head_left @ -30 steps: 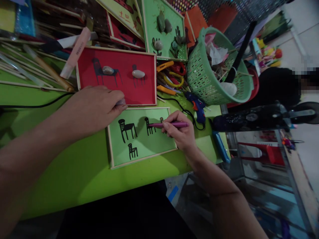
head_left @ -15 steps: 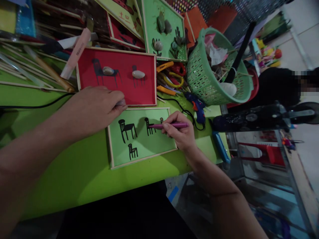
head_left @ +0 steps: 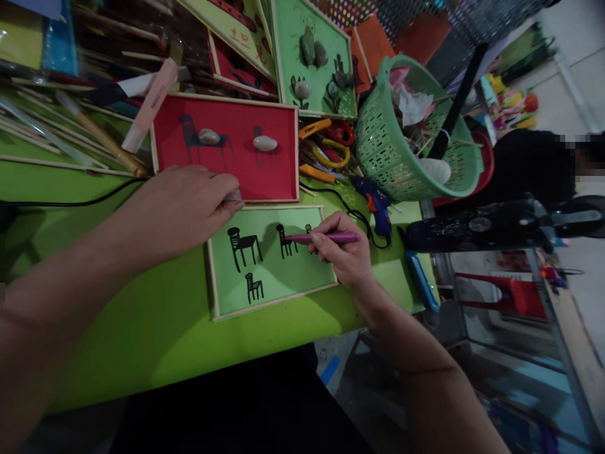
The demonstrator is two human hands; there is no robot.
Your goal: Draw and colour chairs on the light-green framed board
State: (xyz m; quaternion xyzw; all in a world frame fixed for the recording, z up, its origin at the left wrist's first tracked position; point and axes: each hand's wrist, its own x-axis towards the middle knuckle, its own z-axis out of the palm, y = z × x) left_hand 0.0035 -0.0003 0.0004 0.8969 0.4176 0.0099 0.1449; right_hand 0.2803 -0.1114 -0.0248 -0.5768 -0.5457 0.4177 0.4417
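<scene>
A purple marker (head_left: 338,238) is pinched in my right hand (head_left: 347,252). Its tip meets the middle black chair drawing on a light green framed board (head_left: 283,290). Other black chairs are drawn there; the one at the right is partly behind my fingers. My left hand (head_left: 198,198) lies over the lower left of a red framed board (head_left: 227,113), its fingers closed around a small pale piece that I cannot make out. On the red board, two pebbles sit over faint dark chair drawings.
Scissors (head_left: 333,151), a blue glue gun (head_left: 375,202) and a green basket (head_left: 378,142) of scraps are on the right. Wooden sticks (head_left: 42,123) and a pink marker (head_left: 150,104) lie left. Behind is another green board (head_left: 293,60) with stones. A person (head_left: 524,164) is at far right.
The view has shifted slightly, so the boards appear a little further right. The marker tip stays at the middle chair, and both hands keep nearly the same pose.
</scene>
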